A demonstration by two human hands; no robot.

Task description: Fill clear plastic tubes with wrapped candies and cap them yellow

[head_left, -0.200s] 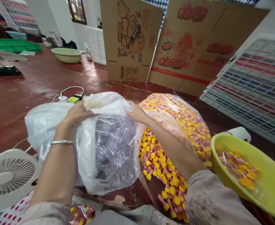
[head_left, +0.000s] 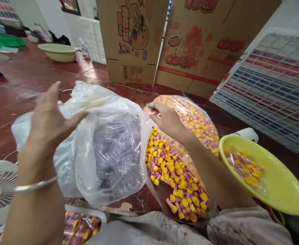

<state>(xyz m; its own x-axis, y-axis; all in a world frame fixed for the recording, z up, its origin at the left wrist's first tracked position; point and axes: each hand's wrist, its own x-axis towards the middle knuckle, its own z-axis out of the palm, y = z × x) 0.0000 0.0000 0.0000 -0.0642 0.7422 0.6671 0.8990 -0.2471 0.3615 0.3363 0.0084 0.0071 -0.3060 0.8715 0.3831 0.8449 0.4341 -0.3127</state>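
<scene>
The largest things, the cardboard panels (head_left: 197,61), stand well behind the work, so they give no trouble to the arms; before the person lies the big white bag (head_left: 84,163), with its mouth open toward the body and its rim folded loosely, and for good handling I think this rim should be kept wide and flat, because such soft film may fall inward; just beside it, on the right, is the clear bag (head_left: 190,106), so near that the two films should be moved gently, or one could drag the other; the yellow basin (head_left: 284,180) is farther to the right, near the right forearm, and the elbow should probably take care of its edge; the left hand (head_left: 47,119) is at the left side of the white bag, its thumb and fingers spread apart with nothing between them, a good shape for a broad, soft hold; the right hand (head_left: 171,120) is bent over the place where the bags meet, and whether it pinches any film I cannot tell; the transparent plastic pieces (head_left: 120,156) are heaped inside the white bag; the smallest, the yellow-capped pieces (head_left: 169,163), lie loosely in the clear bag, and a quick pull might scatter them.
</scene>
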